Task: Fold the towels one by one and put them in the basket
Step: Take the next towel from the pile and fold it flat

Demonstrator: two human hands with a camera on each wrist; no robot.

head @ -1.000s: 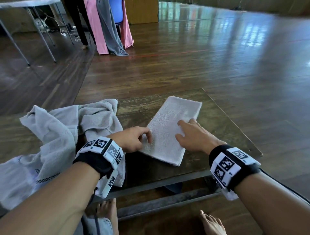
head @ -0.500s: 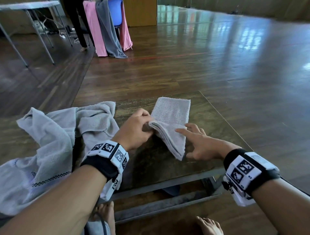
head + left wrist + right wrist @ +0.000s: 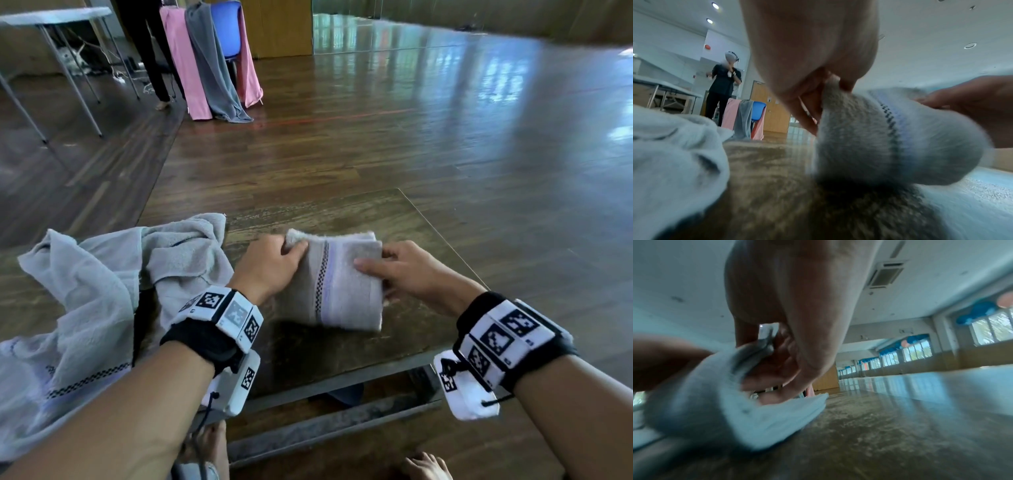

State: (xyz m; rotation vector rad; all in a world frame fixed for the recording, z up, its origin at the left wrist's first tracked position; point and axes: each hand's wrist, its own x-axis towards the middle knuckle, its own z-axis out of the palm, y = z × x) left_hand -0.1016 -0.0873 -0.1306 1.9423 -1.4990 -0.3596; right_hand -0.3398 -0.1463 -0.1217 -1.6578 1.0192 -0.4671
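The person's left hand [image 3: 274, 265] and right hand [image 3: 407, 270] each pinch an opposite edge of the folded towel [image 3: 337, 284] on the table [image 3: 394, 216] — thumb above, fingers curled beneath — presumably to keep the layers aligned, right of the unfolded pile [image 3: 102, 291]; no basket is visible.

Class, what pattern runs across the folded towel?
A black checked stripe beside a pale lilac band on the folded towel; head view.
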